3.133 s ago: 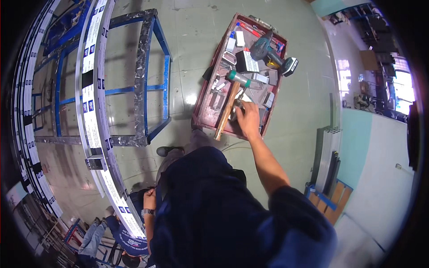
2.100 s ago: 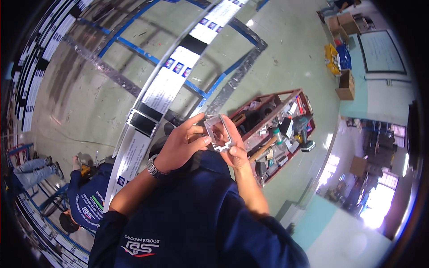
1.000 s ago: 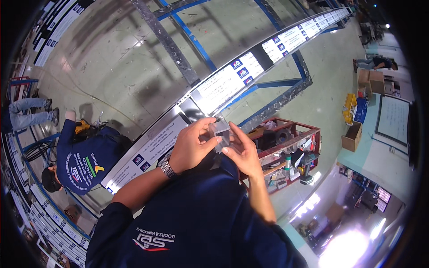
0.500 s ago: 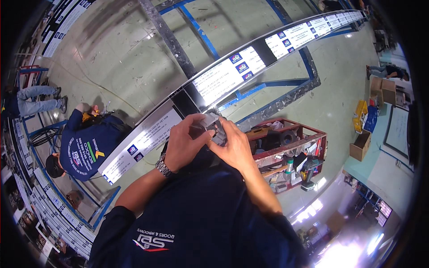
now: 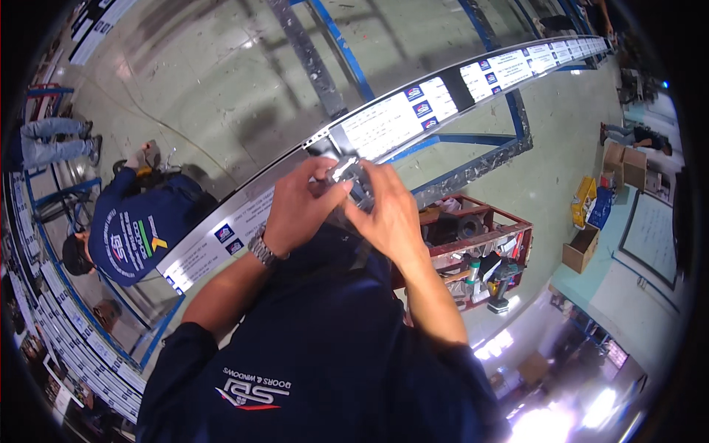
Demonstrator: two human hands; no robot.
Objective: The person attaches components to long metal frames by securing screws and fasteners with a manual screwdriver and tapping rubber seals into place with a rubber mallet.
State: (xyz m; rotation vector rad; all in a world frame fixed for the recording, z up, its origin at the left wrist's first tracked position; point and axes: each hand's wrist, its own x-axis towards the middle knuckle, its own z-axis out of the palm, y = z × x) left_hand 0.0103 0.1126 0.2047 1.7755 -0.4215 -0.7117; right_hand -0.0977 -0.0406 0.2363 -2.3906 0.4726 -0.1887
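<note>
Both my hands pinch a small grey metal bracket-like piece point(image 5: 350, 176) just above a long profile bar. My left hand point(image 5: 301, 203), with a metal watch on its wrist, grips the piece from the left with thumb and fingers. From the other side my right hand point(image 5: 385, 210) closes on it, the thumb near the left one. Fingers hide part of the piece, and its exact kind cannot be made out. Beneath them the long bar point(image 5: 384, 122), covered in white printed film with black bands, runs from lower left to upper right.
Blue and dark frame legs point(image 5: 473, 166) support the bar. At right stands a red tool cart point(image 5: 476, 251) with tape, a hammer and a cordless drill point(image 5: 502, 284). A co-worker in dark blue point(image 5: 140, 229) bends at the left. Cardboard boxes point(image 5: 580, 247) lie farther right.
The view has shifted slightly, so the bar sits a little lower and to the right. My hands have tilted the grey piece and still grip it.
</note>
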